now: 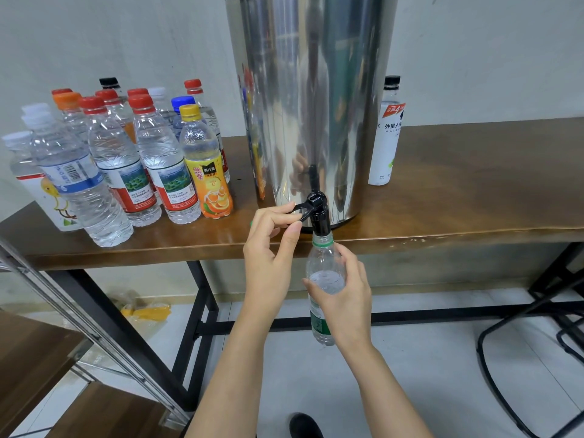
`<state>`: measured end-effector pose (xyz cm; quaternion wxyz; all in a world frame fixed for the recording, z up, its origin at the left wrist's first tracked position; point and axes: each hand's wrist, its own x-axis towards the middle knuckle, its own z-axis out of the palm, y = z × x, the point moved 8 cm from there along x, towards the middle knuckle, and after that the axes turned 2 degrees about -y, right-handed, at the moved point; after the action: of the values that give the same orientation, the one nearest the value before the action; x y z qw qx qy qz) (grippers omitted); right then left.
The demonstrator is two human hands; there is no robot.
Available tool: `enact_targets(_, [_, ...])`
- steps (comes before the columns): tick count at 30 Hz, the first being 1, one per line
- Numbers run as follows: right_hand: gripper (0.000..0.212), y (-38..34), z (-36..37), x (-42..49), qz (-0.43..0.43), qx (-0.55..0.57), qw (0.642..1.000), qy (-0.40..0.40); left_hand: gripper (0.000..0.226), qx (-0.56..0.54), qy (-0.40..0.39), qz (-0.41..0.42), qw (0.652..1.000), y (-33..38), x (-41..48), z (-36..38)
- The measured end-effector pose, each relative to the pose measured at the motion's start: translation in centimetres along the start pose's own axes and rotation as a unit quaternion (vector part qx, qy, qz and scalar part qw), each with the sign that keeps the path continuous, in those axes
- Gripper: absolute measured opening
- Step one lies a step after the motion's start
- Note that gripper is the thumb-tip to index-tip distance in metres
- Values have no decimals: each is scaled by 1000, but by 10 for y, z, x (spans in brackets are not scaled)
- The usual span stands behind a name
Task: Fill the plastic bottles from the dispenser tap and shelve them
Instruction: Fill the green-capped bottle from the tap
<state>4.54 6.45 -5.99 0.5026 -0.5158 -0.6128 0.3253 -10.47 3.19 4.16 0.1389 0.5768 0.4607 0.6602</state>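
Observation:
A tall steel dispenser (311, 99) stands on the wooden table (458, 197), its black tap (318, 213) jutting over the front edge. My left hand (271, 248) pinches the tap's black lever with thumb and fingers; something small and green shows behind it. My right hand (343, 295) grips a clear bottle with a green label (322, 276), open mouth right under the spout. Water stands high in the bottle, near its shoulder. Several capped bottles (126, 159) cluster on the table's left.
A white-labelled bottle with a black cap (387, 134) stands right of the dispenser. A wooden shelf unit with a metal frame (63, 358) sits at lower left. Black chair legs (537, 343) are at lower right, and a yellow wrapper (145, 311) lies on the floor.

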Motion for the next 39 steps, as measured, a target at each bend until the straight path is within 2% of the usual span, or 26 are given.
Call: enact_targets(39, [74, 1, -1, 1, -4, 4, 1000, -4, 10, 1, -6, -1, 1000, -1, 0, 0])
